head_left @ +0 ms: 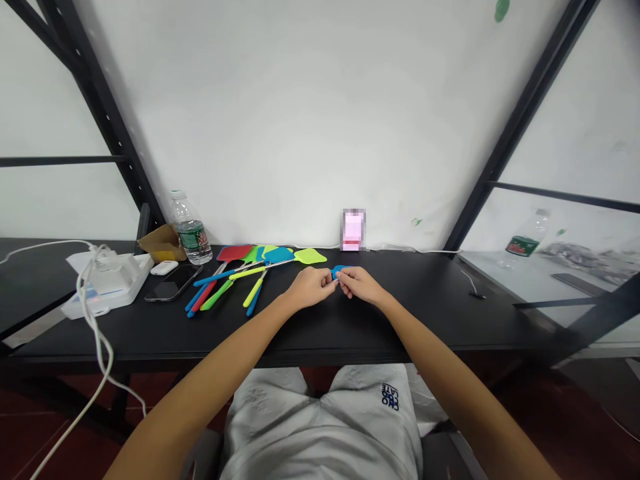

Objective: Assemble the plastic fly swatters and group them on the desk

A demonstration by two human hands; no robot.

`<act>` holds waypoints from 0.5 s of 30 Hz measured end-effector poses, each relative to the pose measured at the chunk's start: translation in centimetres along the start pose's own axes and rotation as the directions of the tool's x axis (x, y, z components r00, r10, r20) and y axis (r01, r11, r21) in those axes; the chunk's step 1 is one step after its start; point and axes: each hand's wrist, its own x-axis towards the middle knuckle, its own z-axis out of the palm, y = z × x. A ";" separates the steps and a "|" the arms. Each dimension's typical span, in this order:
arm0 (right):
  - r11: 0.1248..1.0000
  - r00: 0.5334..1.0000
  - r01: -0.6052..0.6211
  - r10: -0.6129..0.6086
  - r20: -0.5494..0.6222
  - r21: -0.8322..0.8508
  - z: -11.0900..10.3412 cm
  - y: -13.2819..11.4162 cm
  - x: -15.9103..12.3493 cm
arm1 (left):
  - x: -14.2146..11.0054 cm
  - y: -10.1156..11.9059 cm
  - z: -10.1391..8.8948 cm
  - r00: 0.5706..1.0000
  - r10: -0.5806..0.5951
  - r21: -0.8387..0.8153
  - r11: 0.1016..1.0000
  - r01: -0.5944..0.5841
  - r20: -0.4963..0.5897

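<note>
My left hand [311, 288] and my right hand [361, 284] meet just above the black table, fingertips pinched close together. Between them is what looks like a blue fly swatter [338, 271]. Only a little of its blue part shows behind the fingers; the rest is hidden. To the left of my hands lies a loose pile of fly swatters. Their heads point toward the wall, among them a red head [234, 253], a blue head [279, 255] and a yellow-green head [311, 256]. Their coloured handles, such as a green handle [216, 296], reach toward me.
Left of the pile are a dark phone [173, 283], a white earbud case [164, 267], a water bottle [193, 230], a cardboard box [163, 243] and a white power strip [107, 283] with cables. A pixelated upright screen [353, 231] leans on the wall. A short cable [473, 285] lies right.
</note>
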 end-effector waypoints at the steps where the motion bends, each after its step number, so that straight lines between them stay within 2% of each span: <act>1: 1.000 1.000 -0.001 0.001 -0.002 0.003 -0.1 0.0 0.0 | 0.0 -0.1 0.0 1.000 0.006 0.000 1.000 -0.006 0.002; 5: 0.999 0.998 -0.023 0.024 -0.057 0.025 -0.5 0.5 0.3 | 0.1 -0.2 -0.2 1.000 0.004 0.001 1.000 -0.004 0.015; 8: 0.995 0.979 -0.071 0.082 -0.186 0.063 -1.1 1.0 0.7 | 0.1 -0.2 -0.3 1.000 -0.009 -0.004 1.000 0.009 0.014; 11: 0.991 0.929 -0.092 0.122 -0.349 0.101 -2.1 1.5 1.0 | 0.2 -0.1 -0.5 1.000 -0.008 -0.021 1.000 0.009 0.007; 15: 0.994 0.838 -0.081 0.107 -0.535 0.071 -3.5 2.1 1.2 | 0.4 -0.3 -0.8 0.998 -0.045 0.004 0.999 0.045 -0.044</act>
